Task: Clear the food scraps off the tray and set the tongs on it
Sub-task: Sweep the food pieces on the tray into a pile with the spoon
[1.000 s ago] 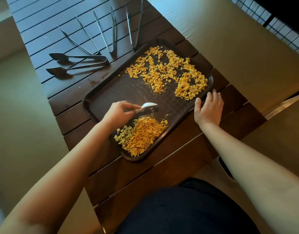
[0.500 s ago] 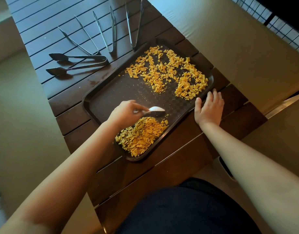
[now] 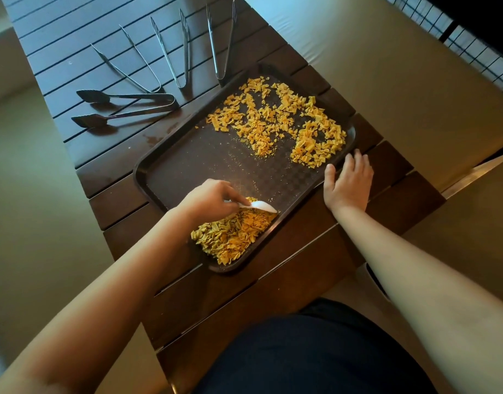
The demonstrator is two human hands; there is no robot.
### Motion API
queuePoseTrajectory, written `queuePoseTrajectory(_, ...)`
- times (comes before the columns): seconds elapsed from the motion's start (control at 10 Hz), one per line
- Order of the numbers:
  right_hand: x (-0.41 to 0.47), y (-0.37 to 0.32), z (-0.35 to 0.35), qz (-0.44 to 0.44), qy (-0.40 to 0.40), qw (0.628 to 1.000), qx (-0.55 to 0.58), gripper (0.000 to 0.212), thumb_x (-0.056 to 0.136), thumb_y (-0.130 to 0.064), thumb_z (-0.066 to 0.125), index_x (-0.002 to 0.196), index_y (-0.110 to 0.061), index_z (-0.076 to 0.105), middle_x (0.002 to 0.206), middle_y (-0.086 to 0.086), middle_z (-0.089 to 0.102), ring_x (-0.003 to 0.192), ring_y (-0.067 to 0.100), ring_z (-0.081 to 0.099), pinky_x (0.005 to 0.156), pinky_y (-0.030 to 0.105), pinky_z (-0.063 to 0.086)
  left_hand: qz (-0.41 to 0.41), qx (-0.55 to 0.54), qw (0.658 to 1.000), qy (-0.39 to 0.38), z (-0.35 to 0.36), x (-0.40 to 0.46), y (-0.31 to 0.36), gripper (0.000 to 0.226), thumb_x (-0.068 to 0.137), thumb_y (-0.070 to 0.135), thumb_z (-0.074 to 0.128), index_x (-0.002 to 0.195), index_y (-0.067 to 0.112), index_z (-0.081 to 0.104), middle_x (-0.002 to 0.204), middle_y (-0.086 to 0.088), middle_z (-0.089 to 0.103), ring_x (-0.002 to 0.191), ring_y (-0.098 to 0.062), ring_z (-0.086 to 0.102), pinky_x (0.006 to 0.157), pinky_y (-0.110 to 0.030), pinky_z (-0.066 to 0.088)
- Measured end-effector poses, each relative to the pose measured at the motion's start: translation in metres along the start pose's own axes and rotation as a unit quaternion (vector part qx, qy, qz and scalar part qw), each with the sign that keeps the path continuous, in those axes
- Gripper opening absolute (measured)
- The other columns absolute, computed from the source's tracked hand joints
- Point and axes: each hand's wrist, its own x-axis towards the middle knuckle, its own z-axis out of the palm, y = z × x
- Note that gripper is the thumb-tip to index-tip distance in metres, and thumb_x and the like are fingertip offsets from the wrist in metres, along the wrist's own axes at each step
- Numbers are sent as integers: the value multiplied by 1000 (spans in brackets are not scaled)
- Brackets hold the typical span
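A dark brown tray (image 3: 188, 163) lies slantwise on the slatted wooden table (image 3: 125, 200). Yellow food scraps are spread over its far right part (image 3: 276, 120), and a heap of them (image 3: 233, 234) sits in the near corner. My left hand (image 3: 207, 199) holds a white plastic spoon (image 3: 261, 206) whose bowl touches the top of that heap. My right hand (image 3: 348, 183) lies flat on the table, fingers straight against the tray's right rim. Several metal tongs (image 3: 170, 52) lie fanned out on the table beyond the tray; one with scalloped ends (image 3: 122, 106) lies to the left.
A beige padded bench (image 3: 386, 66) runs along the right of the table, with a wire grille (image 3: 472, 32) behind it. A beige floor (image 3: 31, 194) lies to the left. My dark-clothed lap (image 3: 315, 354) is at the table's near edge.
My left hand has drawn the spoon toward me, from the bare middle of the tray down onto the near heap of scraps. My right hand has stayed at the rim.
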Motion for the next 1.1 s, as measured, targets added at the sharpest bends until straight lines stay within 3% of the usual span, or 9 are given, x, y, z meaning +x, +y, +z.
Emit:
queuePoseTrajectory(0.1, 0, 0, 0, 0, -3, 1000, 1, 73, 90, -51, 20, 140, -1, 37, 152, 16, 28, 143, 30, 17, 116, 42, 12, -17, -66, 996, 59, 1, 4, 3, 25, 90, 16, 55, 102, 32, 70, 91, 10, 56, 77, -5, 53, 67, -22, 45)
queuePoseTrajectory(0.2, -1, 0, 0, -3, 0, 1000, 7, 73, 90, -51, 21, 140, -1, 38, 151, 17, 29, 143, 30, 18, 116, 42, 12, -27, -56, 993, 99, 4, 10, 10, 26, 92, 17, 52, 109, 29, 68, 91, 10, 54, 78, -5, 51, 68, -22, 44)
queuePoseTrajectory(0.4, -1, 2, -1, 3, -17, 999, 33, 74, 89, -53, 22, 143, -3, 33, 154, 13, 24, 144, 27, 13, 116, 38, 7, -37, -8, 998, 51, 10, 3, 10, 29, 92, 17, 51, 111, 33, 67, 93, 6, 69, 54, -8, 51, 48, -20, 41)
queuePoseTrajectory(0.6, 5, 5, -7, 17, 1, 996, 88, 65, 95, -41, 45, 146, -6, 25, 150, 15, 31, 140, 28, 24, 114, 40, 21, 6, 50, 994, 93, -2, 5, 18, 39, 96, 18, 45, 128, 39, 53, 112, 2, 61, 82, -14, 59, 70, -28, 51)
queuePoseTrajectory(0.7, 13, 8, -13, -7, 4, 999, 48, 67, 94, -44, 40, 147, -6, 23, 148, 16, 35, 137, 30, 29, 111, 42, 26, 3, 32, 995, 98, -11, 21, 26, 49, 96, 12, 41, 135, 42, 42, 119, -5, 55, 94, -19, 56, 81, -33, 51)
queuePoseTrajectory(0.8, 18, 10, -12, -32, -25, 999, 34, 74, 89, -49, 26, 149, -7, 16, 154, 14, 25, 143, 28, 18, 115, 41, 16, 7, 39, 995, 94, -17, 45, 37, 50, 98, 12, 36, 140, 41, 34, 123, -8, 51, 102, -22, 53, 82, -33, 47)
queuePoseTrajectory(0.9, 17, 10, -8, -34, -27, 999, 30, 74, 89, -50, 22, 150, -8, 13, 156, 12, 20, 145, 26, 11, 117, 40, 9, 17, 64, 994, 90, -22, 71, 49, 51, 99, 14, 34, 142, 41, 29, 124, -7, 50, 98, -21, 54, 82, -37, 52)
queuePoseTrajectory(1.1, 19, 9, -6, -26, -21, 999, 31, 73, 90, -49, 24, 150, -9, 15, 155, 11, 23, 145, 25, 13, 117, 40, 9, -5, 58, 993, 98, -24, 122, 64, 52, 98, 15, 32, 142, 43, 28, 131, -11, 50, 80, -19, 58, 59, -30, 51)
